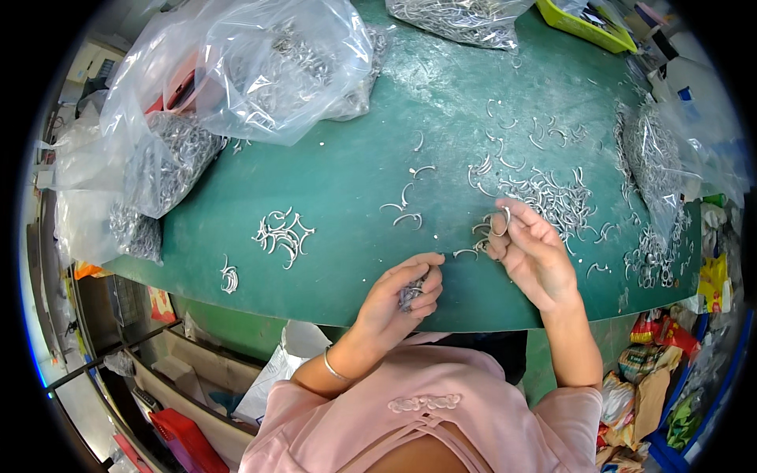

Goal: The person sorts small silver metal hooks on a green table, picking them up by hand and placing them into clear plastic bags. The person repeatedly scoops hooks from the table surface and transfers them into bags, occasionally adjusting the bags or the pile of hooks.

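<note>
A curved silver metal piece [509,222] is pinched between the thumb and fingertips of the right hand [538,256], just above the near-left edge of the large loose pile [556,201] of similar pieces, which serves as the landmark. Left of and nearer than the pile, the left hand [385,301] curls closed around a dark grey metal clutch [410,293], its parts too small to tell apart. The pile lies on a green tabletop [347,189]. Well to its left sit a small cluster [284,236] of curved pieces and a smaller group [229,277]. Right of it are scattered metal pieces [653,258] and a filled clear bag [653,146]. Beyond it stand another filled bag [465,17] and a yellow tray [587,28]; far to its upper left, a large clear plastic bag [288,67] holds more metal pieces.
</note>
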`<state>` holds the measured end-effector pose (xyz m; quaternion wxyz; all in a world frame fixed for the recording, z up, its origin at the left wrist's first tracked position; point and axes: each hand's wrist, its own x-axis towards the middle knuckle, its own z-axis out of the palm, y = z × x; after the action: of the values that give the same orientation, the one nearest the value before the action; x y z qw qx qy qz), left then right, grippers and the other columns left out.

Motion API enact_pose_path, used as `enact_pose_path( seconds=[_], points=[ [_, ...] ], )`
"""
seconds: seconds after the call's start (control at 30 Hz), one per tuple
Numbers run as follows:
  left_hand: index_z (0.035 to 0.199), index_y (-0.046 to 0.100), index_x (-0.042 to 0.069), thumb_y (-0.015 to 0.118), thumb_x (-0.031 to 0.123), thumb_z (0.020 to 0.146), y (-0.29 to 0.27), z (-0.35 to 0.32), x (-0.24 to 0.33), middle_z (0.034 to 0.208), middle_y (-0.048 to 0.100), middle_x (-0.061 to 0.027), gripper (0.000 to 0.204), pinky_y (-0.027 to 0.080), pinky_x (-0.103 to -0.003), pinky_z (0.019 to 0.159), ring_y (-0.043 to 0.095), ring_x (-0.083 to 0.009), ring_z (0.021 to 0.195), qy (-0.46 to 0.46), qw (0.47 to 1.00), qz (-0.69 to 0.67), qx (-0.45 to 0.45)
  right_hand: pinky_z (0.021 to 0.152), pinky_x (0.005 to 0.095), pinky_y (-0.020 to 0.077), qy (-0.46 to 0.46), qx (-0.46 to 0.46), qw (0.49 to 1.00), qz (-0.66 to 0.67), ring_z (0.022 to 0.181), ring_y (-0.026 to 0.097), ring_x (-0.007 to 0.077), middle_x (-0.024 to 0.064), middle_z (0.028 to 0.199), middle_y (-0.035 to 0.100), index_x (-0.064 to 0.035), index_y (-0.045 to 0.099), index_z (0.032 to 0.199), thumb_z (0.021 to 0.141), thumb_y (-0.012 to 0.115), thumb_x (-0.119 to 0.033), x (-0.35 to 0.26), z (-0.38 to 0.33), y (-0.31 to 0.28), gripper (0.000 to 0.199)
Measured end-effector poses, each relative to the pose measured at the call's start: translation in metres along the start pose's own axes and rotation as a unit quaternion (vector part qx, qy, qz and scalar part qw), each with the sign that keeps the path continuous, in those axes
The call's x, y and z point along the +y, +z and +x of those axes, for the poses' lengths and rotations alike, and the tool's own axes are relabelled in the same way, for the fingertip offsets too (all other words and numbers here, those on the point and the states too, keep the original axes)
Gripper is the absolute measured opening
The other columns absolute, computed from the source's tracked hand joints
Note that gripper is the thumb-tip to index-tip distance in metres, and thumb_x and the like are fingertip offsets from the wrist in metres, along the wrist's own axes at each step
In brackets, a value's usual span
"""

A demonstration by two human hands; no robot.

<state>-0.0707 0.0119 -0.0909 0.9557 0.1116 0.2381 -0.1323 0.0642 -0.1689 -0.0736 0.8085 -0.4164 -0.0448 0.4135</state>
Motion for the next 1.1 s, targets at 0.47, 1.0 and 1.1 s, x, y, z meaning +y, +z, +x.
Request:
enact_pose_path(
  seconds=[0.47, 1.0, 1.1],
  points=[
    [0.112, 0.054, 0.000, 0.046, 0.010, 0.096, -0.003, 0.002, -0.005, 0.077, 0.042, -0.0027, 0.020, 0.032, -0.020, 0.046, 0.036, -0.0083, 0.059, 0.006, 1.000, -0.008, 0.000, 0.099, 0.0538, 0.0303, -0.205, 0.153, 0.549, -0.796, 0.127, 0.036, 0.0400, 0.0187, 0.135, 0.042, 0.0002, 0.047, 0.127, 0.077, 0.074, -0.025, 0.016, -0.012, -0.014, 0.061],
    [0.112, 0.055, 0.001, 0.048, 0.011, 0.096, -0.003, -0.001, -0.003, 0.076, 0.042, -0.0022, 0.020, 0.032, -0.020, 0.047, 0.036, -0.0086, 0.059, 0.023, 1.000, -0.005, 0.009, 0.081, 0.0351, 0.0484, -0.135, 0.044, 0.784, -0.604, 0.092, 0.061, 0.0282, 0.0128, 0.097, 0.064, -0.0003, 0.064, 0.098, 0.078, 0.070, -0.001, -0.025, -0.031, -0.012, 0.021],
    [0.112, 0.055, 0.001, 0.047, 0.011, 0.096, -0.002, 0.000, -0.002, 0.077, 0.042, -0.0023, 0.020, 0.032, -0.020, 0.046, 0.036, -0.0086, 0.059, 0.023, 1.000, 0.001, 0.004, 0.091, 0.0399, 0.0430, -0.173, 0.100, 0.702, -0.683, 0.110, 0.053, 0.0332, 0.0132, 0.112, 0.059, -0.0027, 0.063, 0.106, 0.071, 0.077, -0.009, -0.034, -0.033, -0.020, 0.038]
  ],
)
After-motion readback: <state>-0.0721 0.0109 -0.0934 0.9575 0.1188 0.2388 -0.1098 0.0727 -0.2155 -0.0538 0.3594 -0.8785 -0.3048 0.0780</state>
